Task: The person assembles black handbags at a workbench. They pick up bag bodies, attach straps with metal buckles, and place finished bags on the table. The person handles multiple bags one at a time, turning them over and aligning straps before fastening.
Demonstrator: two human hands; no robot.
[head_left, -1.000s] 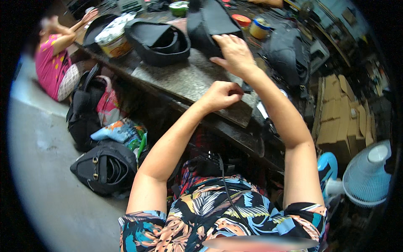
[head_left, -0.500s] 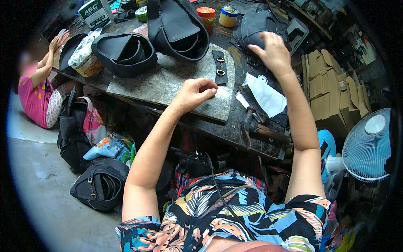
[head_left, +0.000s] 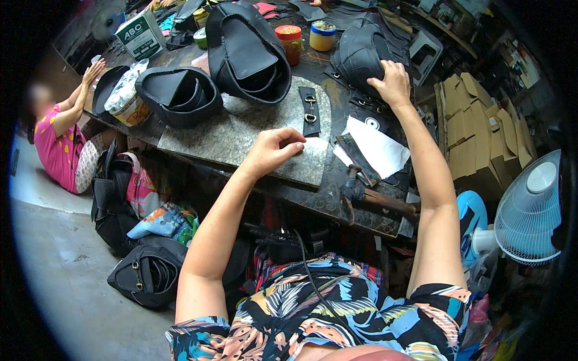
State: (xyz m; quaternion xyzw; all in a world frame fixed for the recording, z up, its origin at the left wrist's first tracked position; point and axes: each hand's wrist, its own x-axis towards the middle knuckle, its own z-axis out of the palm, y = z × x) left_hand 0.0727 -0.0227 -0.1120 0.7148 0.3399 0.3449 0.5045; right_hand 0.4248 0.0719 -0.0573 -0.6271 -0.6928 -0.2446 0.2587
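Note:
Over the front part of the grey stone slab (head_left: 241, 129), my left hand (head_left: 271, 151) is curled, thumb and forefinger drawn together with nothing showing between them. Just beyond it lies a black strap with gold-coloured horsebit hardware (head_left: 309, 111). At the back right, my right hand (head_left: 392, 84) grips the near right edge of a stack of curved black leather pieces (head_left: 361, 57), its thumb against the side. More black straps with metal fittings (head_left: 368, 102) lie below that stack.
Black shoe uppers (head_left: 180, 96) stand on the slab's far side. A hammer (head_left: 379, 200), white sheet (head_left: 382, 147), lidded jars (head_left: 289, 43) and white-filled tub (head_left: 129, 96) lie about. Cardboard (head_left: 481, 132) and a fan (head_left: 530, 207) stand right; another person (head_left: 63, 141) sits left.
My right hand has come down onto the edge of the black stack and closed on it. The left hand has stayed over the slab. The whole view has shifted slightly.

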